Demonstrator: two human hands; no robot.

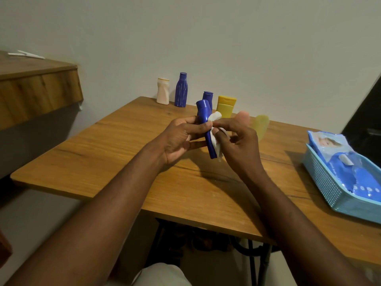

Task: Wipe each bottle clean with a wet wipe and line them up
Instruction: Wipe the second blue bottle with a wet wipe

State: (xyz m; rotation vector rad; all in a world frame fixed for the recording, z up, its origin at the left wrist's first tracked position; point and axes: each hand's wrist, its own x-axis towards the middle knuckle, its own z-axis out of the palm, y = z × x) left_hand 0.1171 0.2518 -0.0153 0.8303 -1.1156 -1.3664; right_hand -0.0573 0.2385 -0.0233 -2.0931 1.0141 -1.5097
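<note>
Hands, mid-table: your left hand grips the slim blue bottle round its middle, fingers curled about it. The bottle is held clear above the wooden table, cap end up and leaning slightly left, base end toward you.

Your right hand pinches a white wet wipe against the bottle's right side. The wipe is crumpled. One end sticks up beside the bottle's shoulder; the other hangs down by its base.

Far edge of the table, by the wall, left to right:
- white bottle, upright
- tall blue bottle, upright, just beside the white one, not touching
- a gap, then another blue bottle, only its top showing behind the one you hold
- yellow bottle, upright, just right of that one
- pale yellow object, right of your right thumb; too blurred to tell what it is or how it lies

Right edge of the table: light blue perforated basket holding a pack of wet wipes. The pack's far end rises over the basket's far rim.

Left of the table, set higher: wooden shelf. Thin white items lie on top, too small to identify.
</note>
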